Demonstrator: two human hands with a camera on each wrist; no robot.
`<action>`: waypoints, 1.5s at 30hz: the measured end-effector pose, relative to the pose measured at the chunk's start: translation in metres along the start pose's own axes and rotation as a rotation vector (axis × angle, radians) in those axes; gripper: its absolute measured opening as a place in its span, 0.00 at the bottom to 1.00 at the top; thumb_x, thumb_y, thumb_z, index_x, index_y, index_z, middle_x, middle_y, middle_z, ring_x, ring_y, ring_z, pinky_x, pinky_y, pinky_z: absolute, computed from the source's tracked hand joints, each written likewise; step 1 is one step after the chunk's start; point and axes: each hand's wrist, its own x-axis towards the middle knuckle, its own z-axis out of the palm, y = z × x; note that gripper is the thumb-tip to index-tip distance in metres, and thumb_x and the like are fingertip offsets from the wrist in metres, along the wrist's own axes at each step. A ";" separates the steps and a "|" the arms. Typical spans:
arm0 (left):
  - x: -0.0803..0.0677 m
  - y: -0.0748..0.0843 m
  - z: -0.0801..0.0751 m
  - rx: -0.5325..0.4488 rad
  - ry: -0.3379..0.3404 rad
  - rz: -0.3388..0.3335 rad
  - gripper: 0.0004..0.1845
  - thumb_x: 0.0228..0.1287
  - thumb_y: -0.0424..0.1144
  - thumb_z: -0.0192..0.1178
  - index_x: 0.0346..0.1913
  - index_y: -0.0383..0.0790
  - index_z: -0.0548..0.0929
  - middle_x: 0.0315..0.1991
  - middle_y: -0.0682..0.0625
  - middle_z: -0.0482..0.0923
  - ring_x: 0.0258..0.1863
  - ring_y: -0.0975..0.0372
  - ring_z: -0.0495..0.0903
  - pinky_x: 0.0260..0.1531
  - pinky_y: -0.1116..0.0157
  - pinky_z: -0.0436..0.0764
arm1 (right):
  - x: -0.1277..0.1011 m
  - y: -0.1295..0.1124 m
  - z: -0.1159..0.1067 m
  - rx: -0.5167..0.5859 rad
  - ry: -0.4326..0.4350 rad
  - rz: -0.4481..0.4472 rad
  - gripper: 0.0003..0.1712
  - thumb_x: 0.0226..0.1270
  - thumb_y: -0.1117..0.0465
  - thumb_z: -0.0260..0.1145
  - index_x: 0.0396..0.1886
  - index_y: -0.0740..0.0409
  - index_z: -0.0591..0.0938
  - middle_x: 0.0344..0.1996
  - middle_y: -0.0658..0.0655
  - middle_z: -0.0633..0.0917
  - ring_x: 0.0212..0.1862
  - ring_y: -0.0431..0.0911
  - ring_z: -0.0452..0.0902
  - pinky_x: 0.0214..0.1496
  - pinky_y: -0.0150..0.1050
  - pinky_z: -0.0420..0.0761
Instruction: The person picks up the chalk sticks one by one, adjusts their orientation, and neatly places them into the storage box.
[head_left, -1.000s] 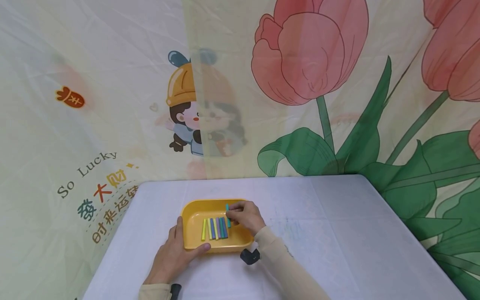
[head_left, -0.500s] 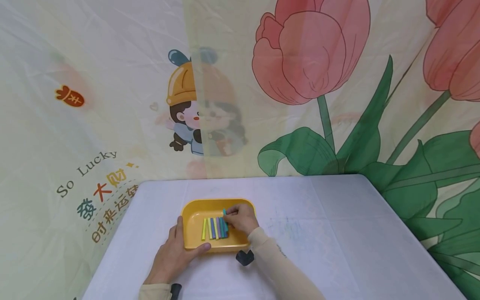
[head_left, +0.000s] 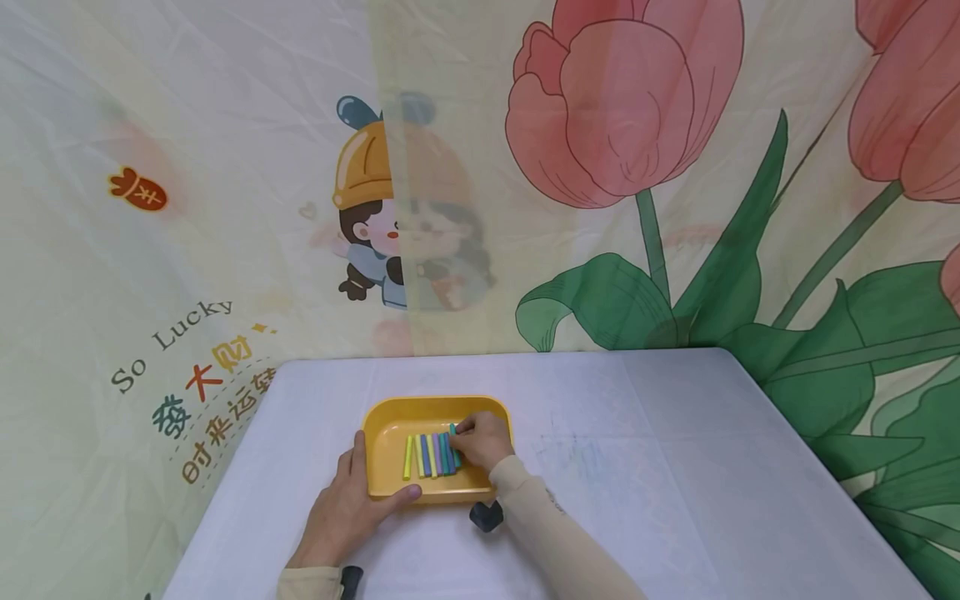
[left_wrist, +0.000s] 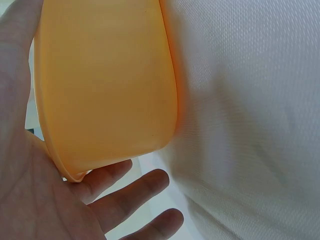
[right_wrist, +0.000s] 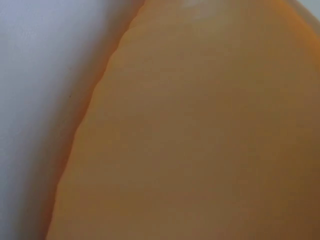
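Chalk sticks point(head_left: 427, 456) lie side by side in a row on the floor of the yellow tray point(head_left: 390, 425), which sits on the white table point(head_left: 675, 467). Row so far, left to right: yellow-green, pale, blue, purple and green tones; exact count is hard to read at this size. Right hand point(head_left: 480, 440) is inside the tray at the row's right end, fingers curled and pinching a teal stick point(head_left: 453, 430) that stands just beside the last laid one. Left hand point(head_left: 352, 508) grips the tray's near left corner, thumb over the rim, fingers underneath per the left wrist view point(left_wrist: 125, 200). No loose sticks visible on the table. Judgement: arranging is nearly finished; the teal stick is not yet released, and setting it flat in line appears to be what is left.
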 end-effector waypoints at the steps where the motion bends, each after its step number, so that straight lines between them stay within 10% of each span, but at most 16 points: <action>1: 0.000 0.000 0.000 -0.001 0.001 0.000 0.74 0.50 0.82 0.57 0.80 0.30 0.37 0.75 0.29 0.53 0.59 0.33 0.74 0.57 0.40 0.76 | 0.000 0.000 0.001 -0.005 0.003 0.006 0.07 0.61 0.61 0.77 0.33 0.57 0.86 0.28 0.51 0.83 0.33 0.44 0.78 0.34 0.35 0.82; 31: 0.003 0.002 0.001 0.000 -0.020 -0.022 0.75 0.49 0.83 0.57 0.80 0.30 0.36 0.75 0.27 0.53 0.59 0.32 0.73 0.56 0.38 0.76 | 0.001 -0.002 0.004 -0.111 0.008 0.002 0.07 0.64 0.60 0.73 0.37 0.59 0.88 0.30 0.51 0.83 0.33 0.45 0.78 0.34 0.36 0.84; 45: 0.004 0.000 0.001 0.012 -0.023 -0.037 0.76 0.48 0.84 0.56 0.80 0.29 0.36 0.74 0.26 0.53 0.59 0.31 0.73 0.56 0.38 0.76 | -0.035 -0.024 -0.044 -0.038 0.075 -0.319 0.38 0.77 0.30 0.47 0.64 0.54 0.81 0.58 0.53 0.84 0.61 0.51 0.78 0.66 0.51 0.77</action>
